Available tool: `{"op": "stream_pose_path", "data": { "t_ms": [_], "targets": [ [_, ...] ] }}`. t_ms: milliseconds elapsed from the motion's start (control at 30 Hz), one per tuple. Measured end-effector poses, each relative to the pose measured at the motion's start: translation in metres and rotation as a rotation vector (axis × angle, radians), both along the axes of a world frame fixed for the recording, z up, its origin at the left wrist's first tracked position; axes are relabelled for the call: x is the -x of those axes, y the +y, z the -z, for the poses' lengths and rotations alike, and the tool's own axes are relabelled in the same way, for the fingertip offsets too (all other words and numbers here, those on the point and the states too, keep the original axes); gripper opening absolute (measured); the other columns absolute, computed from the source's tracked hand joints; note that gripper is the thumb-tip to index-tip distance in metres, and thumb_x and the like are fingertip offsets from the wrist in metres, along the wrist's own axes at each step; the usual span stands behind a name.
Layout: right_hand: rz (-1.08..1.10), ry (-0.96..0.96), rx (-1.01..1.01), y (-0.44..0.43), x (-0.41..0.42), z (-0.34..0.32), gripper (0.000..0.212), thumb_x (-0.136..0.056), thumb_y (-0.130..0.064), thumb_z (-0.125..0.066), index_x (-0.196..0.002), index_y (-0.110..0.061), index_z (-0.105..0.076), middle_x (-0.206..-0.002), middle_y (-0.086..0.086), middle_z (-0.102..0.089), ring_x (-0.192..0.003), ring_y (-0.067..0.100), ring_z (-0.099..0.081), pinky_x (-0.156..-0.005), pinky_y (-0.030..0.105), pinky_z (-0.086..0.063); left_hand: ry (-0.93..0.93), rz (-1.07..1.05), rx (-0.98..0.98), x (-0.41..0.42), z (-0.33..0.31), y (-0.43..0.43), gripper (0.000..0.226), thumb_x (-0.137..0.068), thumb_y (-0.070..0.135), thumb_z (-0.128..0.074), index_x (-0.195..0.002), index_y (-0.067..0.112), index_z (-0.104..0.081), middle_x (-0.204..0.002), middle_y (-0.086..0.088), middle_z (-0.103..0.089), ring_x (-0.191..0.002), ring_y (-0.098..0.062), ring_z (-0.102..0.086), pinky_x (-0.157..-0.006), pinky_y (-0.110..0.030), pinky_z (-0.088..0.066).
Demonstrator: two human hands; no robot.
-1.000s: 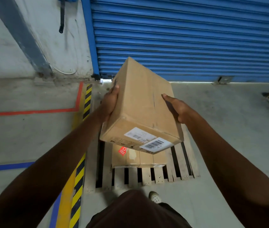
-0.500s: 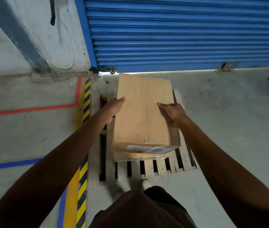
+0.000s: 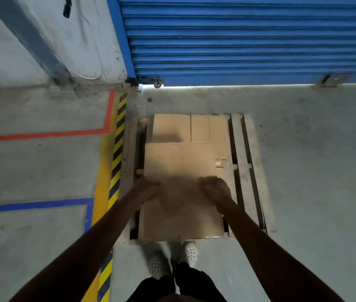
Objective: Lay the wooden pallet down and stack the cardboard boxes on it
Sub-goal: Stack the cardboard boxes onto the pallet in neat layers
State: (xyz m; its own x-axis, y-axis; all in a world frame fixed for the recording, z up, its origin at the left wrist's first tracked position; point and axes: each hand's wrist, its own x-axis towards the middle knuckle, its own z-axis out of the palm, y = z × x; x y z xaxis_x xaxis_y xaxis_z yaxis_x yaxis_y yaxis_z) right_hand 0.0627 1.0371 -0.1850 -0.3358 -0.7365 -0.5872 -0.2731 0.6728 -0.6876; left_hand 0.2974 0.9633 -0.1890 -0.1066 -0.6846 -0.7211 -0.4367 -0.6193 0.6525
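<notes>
A large cardboard box [image 3: 181, 188] is seen lying flat on the near part of the wooden pallet [image 3: 247, 171], which is laid on the concrete floor [image 3: 314, 160] in front of a blue roller shutter [image 3: 249, 35]; further boxes [image 3: 190, 128] are seen beyond it on the pallet's far half, and whether others lie beneath it cannot be told. The left hand [image 3: 145, 191] is placed at the box's left edge, with the fingers curled over onto the top face, and the right hand [image 3: 215, 189] is set on the top face near the right edge, its fingers bent rather than spread; both are blurred, so how firmly the box is gripped cannot be told. The box is judged to be stiff and square-sided, with plain, fairly grippy card, and moderately light, since it is managed by two bare hands without strain showing. It is best taken at opposite side walls, palms pressed inward, or under the bottom edges, and not by the taped centre seam, which could give way. The top panel is likely to dent under hard pressure, so any final shove toward the far boxes should be applied low and near the corners
</notes>
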Motion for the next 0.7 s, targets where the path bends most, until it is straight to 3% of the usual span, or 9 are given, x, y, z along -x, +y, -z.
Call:
{"op": "stream_pose_path", "data": {
  "t_ms": [67, 133, 200, 267, 367, 433, 567, 633, 700],
  "targets": [
    [-0.083, 0.018, -0.036, 0.0, 0.0, 0.016, 0.024, -0.094, -0.03, -0.066, -0.108, -0.01, -0.07, -0.104, 0.008, -0.071, -0.096, 0.022, -0.067, -0.089, 0.044, -0.056, -0.012, -0.017, -0.007, -0.002, 0.021, 0.01, 0.044, -0.068, 0.016, -0.081, -0.107, 0.001, -0.069, -0.095, -0.012, -0.073, -0.086, -0.024, -0.072, -0.078, -0.044, -0.06],
    [-0.049, -0.002, -0.044, 0.005, -0.002, 0.029, 0.02, -0.092, -0.024, -0.069, -0.108, -0.01, -0.069, -0.102, 0.002, -0.068, -0.095, 0.016, -0.062, -0.083, 0.032, -0.052, -0.029, -0.028, -0.005, -0.004, 0.03, 0.018, 0.063, -0.056, 0.023, -0.085, -0.113, 0.003, -0.067, -0.11, -0.012, -0.069, -0.102, -0.027, -0.067, -0.091, -0.049, -0.056],
    [0.04, -0.053, -0.064, 0.008, -0.003, 0.043, 0.02, -0.087, -0.021, -0.075, -0.103, -0.012, -0.068, -0.095, -0.006, -0.062, -0.093, 0.013, -0.059, -0.082, 0.032, -0.048, -0.035, -0.027, -0.013, -0.005, 0.042, 0.022, 0.066, -0.054, 0.024, -0.087, -0.112, 0.001, -0.067, -0.106, -0.015, -0.069, -0.098, -0.025, -0.067, -0.089, -0.046, -0.057],
    [0.068, -0.091, -0.109, 0.006, -0.004, 0.058, 0.021, -0.086, -0.021, -0.076, -0.103, -0.011, -0.067, -0.094, -0.006, -0.062, -0.091, 0.012, -0.059, -0.081, 0.034, -0.05, -0.091, -0.007, -0.003, -0.005, 0.058, 0.021, 0.053, -0.066, 0.016, -0.086, -0.113, 0.001, -0.069, -0.105, -0.015, -0.071, -0.095, -0.025, -0.069, -0.085, -0.047, -0.058],
    [0.113, -0.155, -0.163, -0.002, -0.008, 0.087, 0.029, -0.079, -0.028, -0.078, -0.103, -0.015, -0.069, -0.096, 0.0, -0.068, -0.094, 0.018, -0.063, -0.084, 0.039, -0.056, -0.113, 0.003, -0.006, -0.006, 0.09, 0.011, 0.067, -0.056, 0.029, -0.083, -0.117, 0.007, -0.066, -0.106, -0.012, -0.071, -0.094, -0.024, -0.069, -0.083, -0.049, -0.059],
    [0.152, -0.178, -0.182, -0.006, -0.01, 0.117, 0.041, -0.069, -0.035, -0.08, -0.106, -0.02, -0.071, -0.098, -0.003, -0.071, -0.097, 0.021, -0.066, -0.089, 0.046, -0.057, -0.138, 0.003, -0.021, -0.007, 0.114, 0.001, 0.067, -0.06, 0.027, -0.085, -0.121, 0.011, -0.06, -0.109, -0.009, -0.068, -0.096, -0.022, -0.066, -0.083, -0.046, -0.059],
    [0.208, -0.199, -0.222, -0.022, -0.02, 0.173, 0.029, -0.076, -0.035, -0.081, -0.102, -0.027, -0.069, -0.098, -0.011, -0.07, -0.096, 0.015, -0.064, -0.09, 0.042, -0.056, -0.145, -0.012, -0.015, -0.016, 0.178, -0.017, 0.07, -0.062, 0.031, -0.087, -0.123, 0.014, -0.057, -0.112, -0.002, -0.064, -0.097, -0.016, -0.063, -0.079, -0.04, -0.059],
    [0.263, -0.214, -0.237, -0.031, -0.023, 0.207, 0.05, -0.061, -0.045, -0.083, -0.105, -0.025, -0.069, -0.1, -0.006, -0.071, -0.099, 0.02, -0.065, -0.092, 0.047, -0.056, -0.142, -0.004, -0.017, -0.017, 0.207, -0.026, 0.053, -0.068, 0.024, -0.087, -0.112, 0.018, -0.059, -0.102, 0.002, -0.064, -0.088, -0.009, -0.061, -0.074, -0.032, -0.055],
    [0.298, -0.224, -0.226, -0.041, -0.024, 0.242, 0.073, -0.044, -0.051, -0.079, -0.111, -0.023, -0.069, -0.105, -0.002, -0.073, -0.102, 0.025, -0.066, -0.093, 0.049, -0.055, -0.143, 0.002, -0.012, -0.016, 0.235, -0.036, 0.05, -0.067, 0.019, -0.088, -0.11, 0.017, -0.064, -0.099, -0.001, -0.067, -0.086, -0.01, -0.062, -0.072, -0.029, -0.054]
  ]
}}
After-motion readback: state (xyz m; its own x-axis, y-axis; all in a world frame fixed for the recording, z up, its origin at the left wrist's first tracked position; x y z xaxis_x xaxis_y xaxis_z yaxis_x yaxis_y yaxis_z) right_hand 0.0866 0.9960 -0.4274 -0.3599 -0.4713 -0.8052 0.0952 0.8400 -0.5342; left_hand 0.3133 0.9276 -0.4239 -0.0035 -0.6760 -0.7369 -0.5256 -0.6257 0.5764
